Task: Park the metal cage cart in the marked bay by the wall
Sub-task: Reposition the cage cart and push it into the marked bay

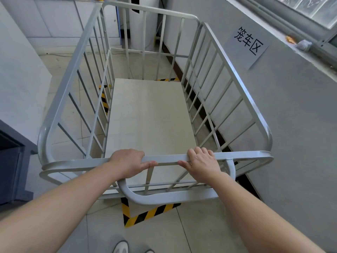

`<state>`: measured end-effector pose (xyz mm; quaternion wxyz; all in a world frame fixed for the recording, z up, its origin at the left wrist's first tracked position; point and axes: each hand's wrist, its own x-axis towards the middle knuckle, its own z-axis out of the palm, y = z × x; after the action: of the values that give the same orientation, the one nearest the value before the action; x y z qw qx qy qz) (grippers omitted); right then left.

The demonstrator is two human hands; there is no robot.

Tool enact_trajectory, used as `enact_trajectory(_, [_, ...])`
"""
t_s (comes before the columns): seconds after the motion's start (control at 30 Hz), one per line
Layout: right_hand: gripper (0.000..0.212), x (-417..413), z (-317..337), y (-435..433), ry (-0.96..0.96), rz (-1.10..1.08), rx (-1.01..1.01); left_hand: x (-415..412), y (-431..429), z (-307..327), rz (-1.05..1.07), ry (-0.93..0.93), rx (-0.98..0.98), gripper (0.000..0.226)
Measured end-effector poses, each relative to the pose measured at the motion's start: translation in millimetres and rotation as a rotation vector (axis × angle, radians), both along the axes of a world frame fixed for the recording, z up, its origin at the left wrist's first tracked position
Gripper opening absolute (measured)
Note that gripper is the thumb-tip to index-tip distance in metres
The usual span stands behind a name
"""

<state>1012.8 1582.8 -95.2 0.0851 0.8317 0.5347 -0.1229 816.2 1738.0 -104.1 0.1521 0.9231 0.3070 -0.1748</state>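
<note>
The grey metal cage cart [73,64] fills the middle of the head view, with barred sides and a pale flat deck [149,121]. My left hand [127,163] and my right hand [202,163] both grip its near top rail, side by side. Yellow-and-black floor tape [145,214] marks a bay corner just under the cart's near end. More tape shows through the bars at the left side [104,103] and at the far end [168,79]. The cart's right side runs close along the grey wall [291,115].
A paper sign with black characters [249,42] hangs on the wall above the cart. A window ledge [310,50] juts out at upper right. A white cabinet [18,79] stands at the left, with a dark unit [11,161] below it. My shoes [121,247] show at the bottom.
</note>
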Motion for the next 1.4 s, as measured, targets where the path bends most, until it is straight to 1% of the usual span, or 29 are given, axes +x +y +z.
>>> enact_trajectory(0.13, [0.091,-4,1,-2,0.012,-0.009,-0.012,-1,-2,2,0.025,0.018,-0.016,0.062])
enact_trajectory(0.27, [0.100,-8,8,-2,0.053,-0.047,-0.055,0,-5,5,0.053,0.025,-0.047,0.058])
enact_trajectory(0.3, [0.098,-9,8,-2,0.067,-0.065,-0.061,0,-6,7,0.054,0.037,-0.047,0.058])
enact_trajectory(0.33, [0.091,-10,9,-2,0.081,-0.086,-0.057,0,-7,8,0.047,0.049,-0.034,0.058])
enact_trajectory(0.4, [0.071,-13,9,-5,0.121,-0.126,-0.041,-1,-8,10,0.022,0.065,0.018,0.058])
enact_trajectory(0.43, [0.067,-15,10,-8,0.149,-0.138,-0.034,-2,-8,11,0.016,0.060,0.044,0.056])
enact_trajectory(0.53, [0.065,-23,19,-22,0.191,-0.132,0.010,-5,-13,12,0.024,0.017,0.077,0.050])
enact_trajectory(0.6, [0.058,-28,24,-32,0.132,-0.106,0.084,-6,-19,11,0.004,0.010,0.098,0.049])
enact_trajectory(0.67, [0.047,-30,27,-40,0.047,-0.069,0.127,-5,-27,11,-0.046,0.010,0.137,0.057])
enact_trajectory(0.7, [0.042,-31,27,-42,0.030,-0.067,0.106,-4,-30,12,-0.063,-0.002,0.150,0.062])
enact_trajectory(0.77, [0.037,-33,27,-46,0.032,-0.083,0.009,-3,-35,21,-0.095,-0.057,0.180,0.068])
enact_trajectory(0.83, [0.039,-34,25,-48,0.067,-0.116,-0.085,-1,-39,23,-0.164,-0.179,0.253,0.064])
enact_trajectory(0.9, [0.042,-32,24,-48,0.118,-0.145,-0.115,0,-42,19,-0.262,-0.344,0.383,0.051])
enact_trajectory(0.97, [0.046,-31,24,-49,0.154,-0.136,-0.145,-2,-45,14,-0.426,-0.461,0.454,0.027])
enact_trajectory(1.0, [0.048,-30,24,-50,0.170,-0.129,-0.168,-3,-49,13,-0.495,-0.443,0.444,0.025])
enact_trajectory(1.03, [0.051,-29,25,-52,0.187,-0.131,-0.195,-4,-54,11,-0.546,-0.382,0.408,0.032])
enact_trajectory(1.1, [0.058,-25,26,-56,0.238,-0.142,-0.236,-5,-67,13,-0.536,-0.289,0.266,0.044])
enact_trajectory(1.13, [0.060,-23,26,-58,0.266,-0.139,-0.251,-4,-70,14,-0.475,-0.254,0.147,0.045])
enact_trajectory(1.2, [0.064,-18,27,-61,0.309,-0.105,-0.277,-2,-74,13,-0.276,-0.169,-0.102,0.042])
enact_trajectory(1.23, [0.068,-15,27,-62,0.326,-0.083,-0.283,-2,-75,13,-0.201,-0.122,-0.179,0.043])
enact_trajectory(1.27, [0.072,-11,25,-64,0.342,-0.053,-0.282,-2,-75,11,-0.143,-0.078,-0.216,0.048])
enact_trajectory(1.3, [0.074,-8,24,-65,0.349,-0.016,-0.286,-2,-75,8,-0.099,-0.047,-0.226,0.060])
enact_trajectory(1.33, [0.072,-5,24,-66,0.350,0.031,-0.294,-1,-75,5,-0.059,-0.040,-0.220,0.074])
enact_trajectory(1.4, [0.060,-2,25,-65,0.353,0.121,-0.320,-1,-75,2,0.011,-0.023,-0.209,0.093])
